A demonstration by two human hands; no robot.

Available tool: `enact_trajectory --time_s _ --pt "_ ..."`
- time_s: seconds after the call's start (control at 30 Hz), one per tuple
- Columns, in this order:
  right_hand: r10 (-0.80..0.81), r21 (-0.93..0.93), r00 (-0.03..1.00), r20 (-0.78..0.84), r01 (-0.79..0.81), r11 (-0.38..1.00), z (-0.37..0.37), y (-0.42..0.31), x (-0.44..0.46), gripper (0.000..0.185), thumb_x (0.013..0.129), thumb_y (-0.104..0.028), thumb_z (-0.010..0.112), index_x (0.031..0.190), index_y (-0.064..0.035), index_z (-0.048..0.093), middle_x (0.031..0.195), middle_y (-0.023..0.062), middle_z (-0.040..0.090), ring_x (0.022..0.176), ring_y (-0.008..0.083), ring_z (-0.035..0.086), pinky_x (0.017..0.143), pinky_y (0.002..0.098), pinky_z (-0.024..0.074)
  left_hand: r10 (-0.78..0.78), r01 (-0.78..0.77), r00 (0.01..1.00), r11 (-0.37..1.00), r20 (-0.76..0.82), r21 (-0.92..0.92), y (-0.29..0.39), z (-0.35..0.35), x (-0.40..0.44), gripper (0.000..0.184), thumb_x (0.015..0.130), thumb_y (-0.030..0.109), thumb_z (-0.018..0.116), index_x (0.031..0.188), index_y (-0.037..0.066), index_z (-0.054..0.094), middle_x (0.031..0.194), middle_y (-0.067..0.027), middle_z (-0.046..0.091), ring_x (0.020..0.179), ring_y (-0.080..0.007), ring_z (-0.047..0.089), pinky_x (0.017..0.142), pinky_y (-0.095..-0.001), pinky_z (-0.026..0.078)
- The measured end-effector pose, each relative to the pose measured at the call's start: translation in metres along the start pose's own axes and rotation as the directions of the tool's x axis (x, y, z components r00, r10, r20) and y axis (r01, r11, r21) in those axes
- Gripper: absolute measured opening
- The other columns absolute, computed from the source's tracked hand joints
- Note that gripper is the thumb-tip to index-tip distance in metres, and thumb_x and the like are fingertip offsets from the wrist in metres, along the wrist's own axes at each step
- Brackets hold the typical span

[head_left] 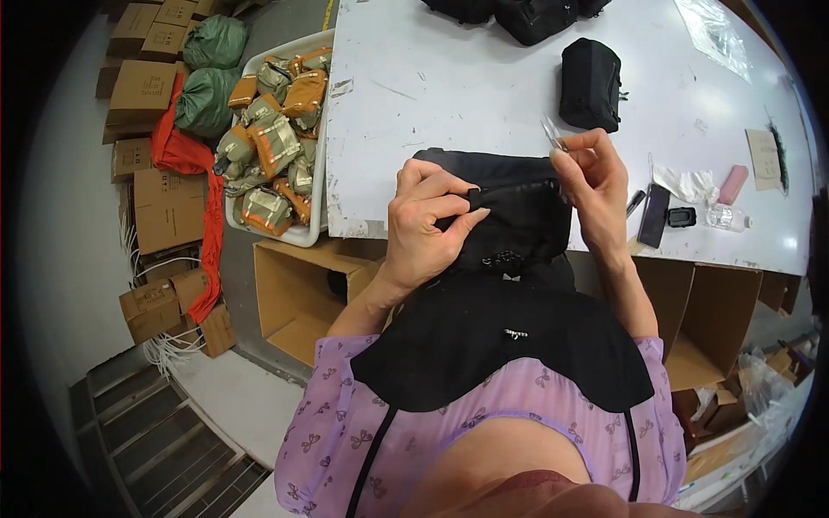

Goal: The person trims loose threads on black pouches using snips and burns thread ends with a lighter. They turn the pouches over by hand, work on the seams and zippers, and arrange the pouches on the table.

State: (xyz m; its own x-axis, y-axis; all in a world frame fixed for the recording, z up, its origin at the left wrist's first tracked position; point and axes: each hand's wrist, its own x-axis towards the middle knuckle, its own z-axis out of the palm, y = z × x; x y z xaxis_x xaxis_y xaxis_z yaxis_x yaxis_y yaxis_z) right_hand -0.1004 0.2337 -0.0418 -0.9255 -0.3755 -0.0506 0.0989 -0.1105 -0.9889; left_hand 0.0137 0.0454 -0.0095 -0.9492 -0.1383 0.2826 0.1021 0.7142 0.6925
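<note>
A black fabric bag lies at the table's front edge, against my apron. My left hand is closed on the bag's upper left part, pinching a small black strap or tab between thumb and fingers. Just above the bag's right side, my right hand is closed around small thread snips, their pale pointed blades aimed up and away from me. The fingers cover the snips' handle. A cord or zip pull shows low on the bag's front.
Another black bag stands farther back, with several more at the far edge. A phone, a small black case and a clear bottle lie right. At left, a white bin holds green-and-orange bags.
</note>
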Motion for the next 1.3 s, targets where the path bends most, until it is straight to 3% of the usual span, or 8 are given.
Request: enact_trajectory --time_s 0.1,0.43,0.53,0.73,0.8,0.87,1.03,1.3 --pt "-0.114 -0.350 0.969 0.220 0.188 0.918 0.002 -0.012 -0.016 0.025 0.082 -0.014 0.076 0.093 0.0006 0.059 0.068 0.0051 0.060 0.063 0.0101 0.053 0.059 0.0249 0.0417 0.002 -0.002 1.000 1.000 -0.011 -0.001 0.000 0.002 0.000 0.011 0.065 0.000 0.080 0.069 0.003 0.071 0.085 -0.0016 0.069 0.086 -0.0207 0.050 0.072 -0.0301 0.043" --pt "-0.301 -0.493 0.863 0.407 0.484 0.722 0.011 -0.006 -0.028 0.023 0.080 -0.009 0.077 0.084 0.0025 0.058 0.068 0.0120 0.062 0.057 0.0175 0.061 0.053 0.0275 0.0448 0.014 -0.014 1.000 0.999 0.010 0.033 0.001 0.002 -0.002 0.009 0.066 0.001 0.079 0.070 0.003 0.071 0.087 -0.0016 0.070 0.087 -0.0206 0.051 0.071 -0.0304 0.044" --pt "-0.155 -0.427 0.904 0.398 0.332 0.841 0.010 -0.009 -0.027 0.023 0.080 -0.009 0.077 0.084 0.0023 0.058 0.068 0.0117 0.063 0.056 0.0186 0.061 0.054 0.0275 0.0458 0.026 -0.026 1.000 0.999 0.011 0.044 0.001 0.001 -0.003 0.009 0.066 0.001 0.079 0.071 0.003 0.072 0.088 -0.0017 0.070 0.087 -0.0207 0.051 0.071 -0.0304 0.044" --pt "-0.145 -0.468 0.920 0.365 0.316 0.825 0.011 -0.002 -0.031 0.020 0.081 -0.012 0.075 0.084 -0.0030 0.058 0.068 0.0092 0.063 0.058 0.0198 0.062 0.053 0.0295 0.0447 0.022 -0.022 1.000 0.998 0.000 0.058 0.003 0.001 -0.006 0.010 0.065 0.000 0.080 0.070 0.002 0.070 0.088 -0.0017 0.070 0.087 -0.0210 0.051 0.070 -0.0306 0.045" --pt "-0.054 -0.262 0.961 0.270 0.128 0.957 0.008 -0.009 -0.027 0.021 0.083 -0.013 0.075 0.085 -0.0013 0.057 0.070 0.0064 0.063 0.062 0.0127 0.060 0.057 0.0263 0.0442 0.029 -0.029 1.000 0.998 0.000 0.063 0.004 0.000 -0.006 0.011 0.065 0.000 0.080 0.068 0.002 0.069 0.088 -0.0017 0.070 0.087 -0.0212 0.051 0.070 -0.0306 0.045" --pt "-0.134 -0.221 0.985 0.106 0.155 0.963 0.006 -0.008 -0.022 0.022 0.084 -0.012 0.074 0.088 0.0009 0.057 0.071 0.0053 0.062 0.063 0.0098 0.056 0.059 0.0246 0.0429 0.036 -0.035 0.999 0.997 -0.015 0.064 0.004 0.000 -0.007 0.012 0.064 0.000 0.080 0.068 0.002 0.068 0.089 -0.0018 0.070 0.086 -0.0213 0.051 0.070 -0.0305 0.045" --pt "-0.191 -0.378 0.922 0.336 0.318 0.869 0.008 -0.004 -0.031 0.021 0.079 -0.011 0.076 0.087 -0.0026 0.058 0.065 0.0101 0.060 0.053 0.0207 0.059 0.049 0.0298 0.0429 0.031 -0.030 0.999 0.997 -0.019 0.064 0.004 0.002 -0.008 0.012 0.064 0.000 0.080 0.067 0.002 0.069 0.089 -0.0019 0.070 0.086 -0.0213 0.051 0.070 -0.0305 0.045" --pt "-0.274 -0.480 0.857 0.437 0.480 0.734 0.008 -0.007 -0.030 0.020 0.079 -0.008 0.076 0.084 -0.0003 0.058 0.070 0.0113 0.064 0.057 0.0198 0.064 0.051 0.0286 0.0453 0.040 -0.039 0.999 0.997 -0.010 0.071 0.003 0.002 -0.008 0.011 0.065 0.000 0.080 0.068 0.002 0.070 0.090 -0.0019 0.071 0.086 -0.0210 0.051 0.070 -0.0307 0.044"
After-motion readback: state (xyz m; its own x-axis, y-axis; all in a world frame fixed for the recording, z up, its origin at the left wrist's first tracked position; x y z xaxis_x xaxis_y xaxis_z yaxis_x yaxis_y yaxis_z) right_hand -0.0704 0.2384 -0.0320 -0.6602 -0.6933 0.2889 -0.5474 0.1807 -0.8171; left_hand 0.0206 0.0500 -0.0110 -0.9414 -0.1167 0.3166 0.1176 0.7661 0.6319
